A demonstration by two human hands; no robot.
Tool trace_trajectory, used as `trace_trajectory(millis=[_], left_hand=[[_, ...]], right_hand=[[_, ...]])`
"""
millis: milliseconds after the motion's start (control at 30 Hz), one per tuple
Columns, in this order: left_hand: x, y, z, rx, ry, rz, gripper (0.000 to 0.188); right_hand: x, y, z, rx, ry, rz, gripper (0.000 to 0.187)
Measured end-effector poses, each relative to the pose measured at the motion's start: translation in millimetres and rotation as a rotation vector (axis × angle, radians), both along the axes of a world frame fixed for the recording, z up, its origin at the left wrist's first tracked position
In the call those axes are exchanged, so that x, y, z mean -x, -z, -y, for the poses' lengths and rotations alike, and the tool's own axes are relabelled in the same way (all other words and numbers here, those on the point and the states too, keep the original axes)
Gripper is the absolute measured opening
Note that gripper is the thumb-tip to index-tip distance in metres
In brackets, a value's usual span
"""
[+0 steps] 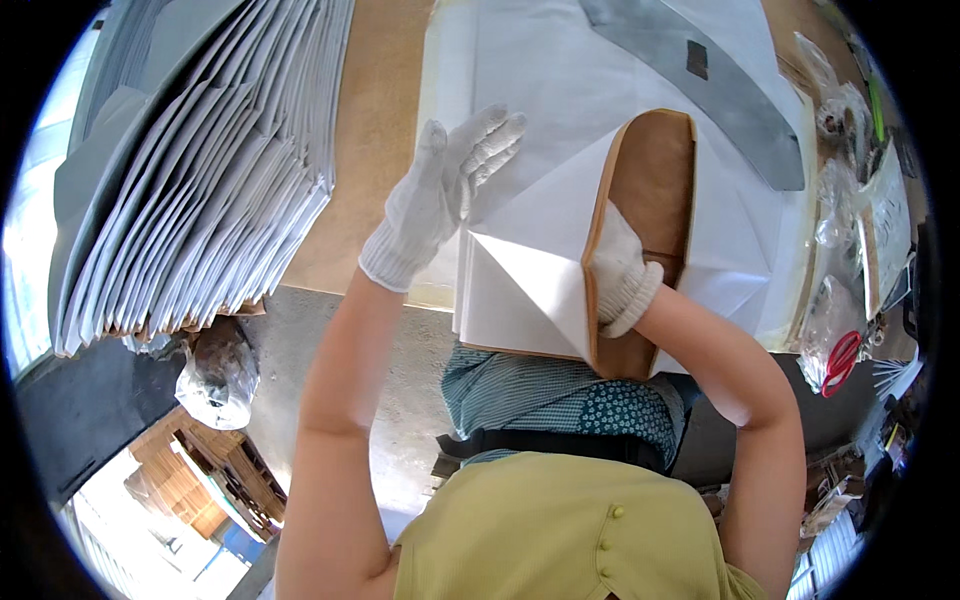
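Observation:
A large paper bag (530, 295), white outside and brown inside, lies on the table in front of me with its end spread into a long opening. My right hand (622, 275), in a white knitted glove, reaches into that opening; its fingers are hidden by the bag's wall. At the bag's left side is my left hand (445, 185), gloved the same way. Its fingers are stretched out, it holds nothing, and its heel is close to the bag's left edge. I cannot tell whether it touches the paper.
A thick stack of folded white paper bags (210, 190) stands at the left of the brown tabletop (375, 130). A curved grey plate (720, 80) lies at the far side. Red-handled scissors (842, 362) and clear plastic wrapping (838, 200) are at the right edge. A plastic bag (220, 385) hangs below the stack.

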State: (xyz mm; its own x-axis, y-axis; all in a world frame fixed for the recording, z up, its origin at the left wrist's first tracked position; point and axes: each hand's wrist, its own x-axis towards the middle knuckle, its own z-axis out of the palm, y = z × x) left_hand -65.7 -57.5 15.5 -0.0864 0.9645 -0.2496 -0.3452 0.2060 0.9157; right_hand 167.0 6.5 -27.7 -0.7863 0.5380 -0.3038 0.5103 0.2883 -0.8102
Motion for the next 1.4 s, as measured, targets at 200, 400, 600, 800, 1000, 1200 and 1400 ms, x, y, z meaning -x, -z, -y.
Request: trace_trajectory(millis=[200,400,600,800,1000,1200,1400], left_hand=[[-8.8,0.3,4.6,0.098,-0.095,0.052,0.081],[-52.9,17.2,9.5,-0.277,-0.039,-1.175,0.064],[-55.1,19.7,8.3,-0.225,-0.083,-1.236,0.067],[-66.4,31.8,3.9,-0.149,-0.076,-1.433,0.066],[-77.6,24.7,1.9,-0.081,-0.016,-1.612,0.069],[-95.8,17.1,-18.0,0.008,0.108,-1.665,0.077],[-116.4,36.9,-68.2,-0.180,0.041,-1.614,0.081]], right_hand=[[18.5,12.6,6.4,-0.109,-0.029,0.035,0.056],[10.1,12.6,11.6,-0.379,-0.017,0.111,0.053],[-34.5,-82.2,-42.1,-0.782,0.021,-0.170,0.024],[-115.2,-33.1,-2.9,-0.867,-0.169,-0.165,0.032],[-109.0,-27.4,27.5,-0.552,-0.578,-0.440,0.033],[-104.9,-25.0,24.7,-0.503,-0.587,-0.488,0.030],[-113.0,-23.3,6.3,-0.620,-0.513,-0.409,0.043]])
